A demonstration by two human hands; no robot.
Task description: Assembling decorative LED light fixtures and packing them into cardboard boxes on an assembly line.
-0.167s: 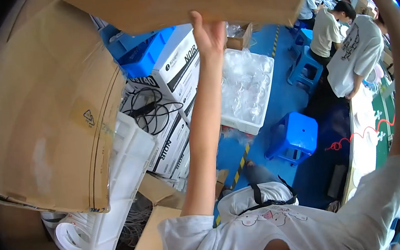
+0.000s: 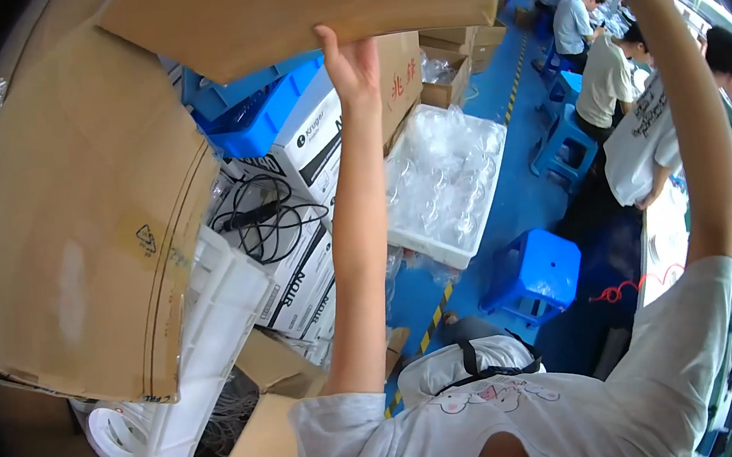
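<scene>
Overhead, a large brown cardboard box (image 2: 304, 5) is raised at the top of the view, its upper part cut off. My left hand (image 2: 353, 66) grips its lower edge from below, thumb against the near face. The fingers go behind the cardboard and are hidden. My right arm (image 2: 686, 102) is stretched up on the right side. It leaves the picture at the top edge, so the right hand and whatever it touches are out of sight.
Stacked cartons (image 2: 68, 226) fill the left. Below the raised box are blue crates (image 2: 258, 114), tangled black cable (image 2: 247, 215) and a white tray (image 2: 455, 259) of clear plastic pieces. A blue stool (image 2: 534, 273) stands right of the taped aisle line. Several people sit or stand along the worktable.
The raised box and my left hand have shifted left in the picture, as has my right arm. The whole view has turned a little, showing more of the far aisle.
</scene>
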